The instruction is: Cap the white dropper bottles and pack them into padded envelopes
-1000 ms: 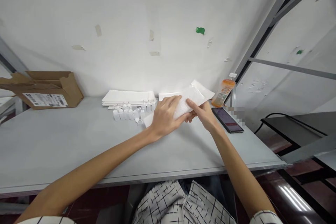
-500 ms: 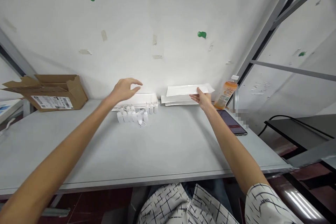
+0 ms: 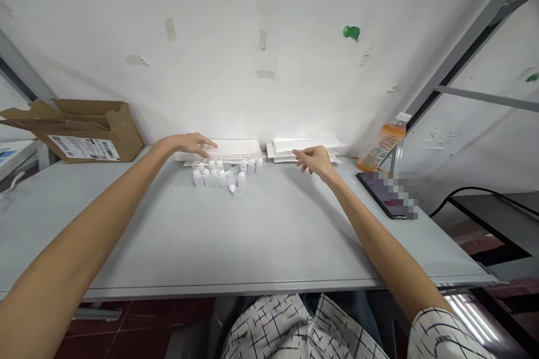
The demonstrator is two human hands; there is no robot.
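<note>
My left hand reaches over the left end of a stack of flat white packets against the wall, thumb and fingers apart; I cannot tell whether it touches them. Just in front of that stack, several small white squeeze bottles stand in a cluster, some with thin loops at the cap. A second pile of flat white packets lies to the right. My right hand is at the front of this pile, fingers loosely bent and apart, with nothing seen in them.
An opened cardboard box with a label sits at the table's back left. At the right are an orange drink bottle, leaning in view, and a dark tablet or phone. The grey table has its front edge close to my body.
My right hand has let go of the top white packet, which now lies on the right pile, and has drawn back. My left hand has lowered towards the left stack. The view has shifted.
</note>
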